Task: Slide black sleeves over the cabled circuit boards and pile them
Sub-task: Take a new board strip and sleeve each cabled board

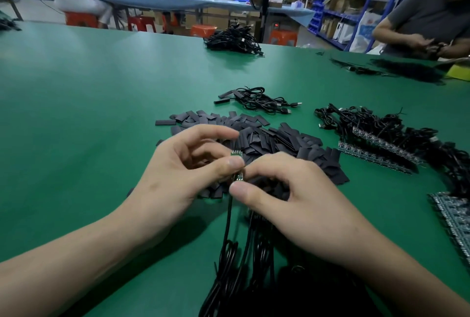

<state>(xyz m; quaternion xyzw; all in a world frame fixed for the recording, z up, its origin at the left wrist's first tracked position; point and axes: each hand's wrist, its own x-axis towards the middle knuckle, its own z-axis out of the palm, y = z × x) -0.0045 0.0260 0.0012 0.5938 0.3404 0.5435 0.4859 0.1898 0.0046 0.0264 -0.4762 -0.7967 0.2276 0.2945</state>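
Just in front of the wearer, both hands meet over the green table (89, 100) and clamp on one small green circuit board (239, 176). The left hand (193, 164) pinches the board's upper end between thumb and curled fingers, its index finger arched above. The right hand (287, 189) pinches the lower end, thumb on top, where the black cable (228, 217) leaves the board and drops toward a bundle of cables (244, 271) at the table's near edge. The board's top edge, with a row of small contacts, shows bare past the left thumb; whether a sleeve sits anywhere on it, I cannot tell. Directly behind the hands lies a broad heap of loose black sleeves (274, 138). Beyond that heap rests a small pile of sleeved boards (254, 101) with coiled leads. To the right, well apart from the hands, a tangle of cabled bare boards (376, 138) spreads out. Another person (427, 16) works at the far right corner.
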